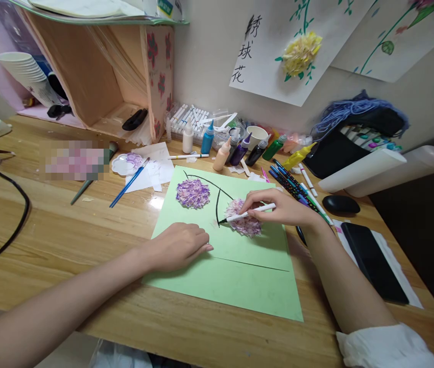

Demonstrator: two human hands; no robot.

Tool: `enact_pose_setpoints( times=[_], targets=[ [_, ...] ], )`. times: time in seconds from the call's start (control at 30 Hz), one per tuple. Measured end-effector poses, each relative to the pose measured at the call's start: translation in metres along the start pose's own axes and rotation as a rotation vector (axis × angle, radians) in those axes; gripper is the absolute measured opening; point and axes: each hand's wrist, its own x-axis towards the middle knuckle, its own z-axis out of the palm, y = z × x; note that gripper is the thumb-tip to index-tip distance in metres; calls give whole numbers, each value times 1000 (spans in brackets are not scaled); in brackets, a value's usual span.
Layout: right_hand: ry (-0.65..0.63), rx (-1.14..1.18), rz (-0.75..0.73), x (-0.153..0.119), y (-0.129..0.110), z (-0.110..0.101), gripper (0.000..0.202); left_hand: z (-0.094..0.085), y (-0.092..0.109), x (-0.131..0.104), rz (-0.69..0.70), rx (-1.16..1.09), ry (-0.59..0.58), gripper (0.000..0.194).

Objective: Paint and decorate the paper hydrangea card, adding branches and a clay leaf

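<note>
A green sheet of paper [217,286] lies on the wooden table, bearing black curved lines and two raised flower heads. The purple flower [193,193] is at the upper left, and the paler pink-purple flower [253,226] is partly under my right hand [268,204]. That hand pinches a white marker [253,210], whose black tip touches the lower end of a short black line. My left hand [181,245] rests on the sheet's left part, fingers curled together; whether anything is beneath them is hidden.
Paint bottles [240,149] and a box of markers [190,120] stand behind the sheet. Pens [295,189], a mouse [340,205] and a phone [374,260] lie right. Paintbrushes [129,182] and paper scraps [155,166] lie left. A black cable [25,214] curves at far left.
</note>
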Motion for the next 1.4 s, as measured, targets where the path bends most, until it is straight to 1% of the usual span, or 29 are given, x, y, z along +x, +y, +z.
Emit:
enact_pose_setpoints(
  times=[0.13,0.23,0.37,0.5,0.63,0.73,0.87,1.07,1.1,1.13,1.27,1.33,1.4],
  targets=[
    [-45,-15,-25,0,-2,0,18,0,0,0,4,-3,13,40],
    [-18,-28,-28,0,-1,-1,19,0,0,0,3,-7,15,39],
    [-39,-27,-28,-1,-1,0,18,1,-1,0,6,3,11,38],
    [-7,-31,-22,-1,-2,0,18,1,-1,0,7,13,4,38],
    [-32,-19,-31,-1,-4,0,17,1,-1,0,9,15,-1,38],
    [-10,-24,-29,-1,-4,0,18,1,-1,0,10,17,0,39],
    [-37,-20,-32,-1,-5,-1,17,1,-1,0,8,22,-2,38],
    [-20,-11,-27,-1,-5,0,18,2,-1,-1,5,26,-9,38],
    [1,-5,-17,-1,-4,0,18,2,-1,-1,3,26,-7,38],
    [49,-4,2,0,-2,1,19,2,-1,-1,2,26,-6,38],
    [343,-38,100,5,9,3,23,2,-1,-2,9,21,-2,38],
    [422,-45,124,7,14,3,23,2,-1,-2,10,16,-2,38],
    [453,-38,141,8,16,3,23,3,-1,-1,10,11,4,37]
  ],
)
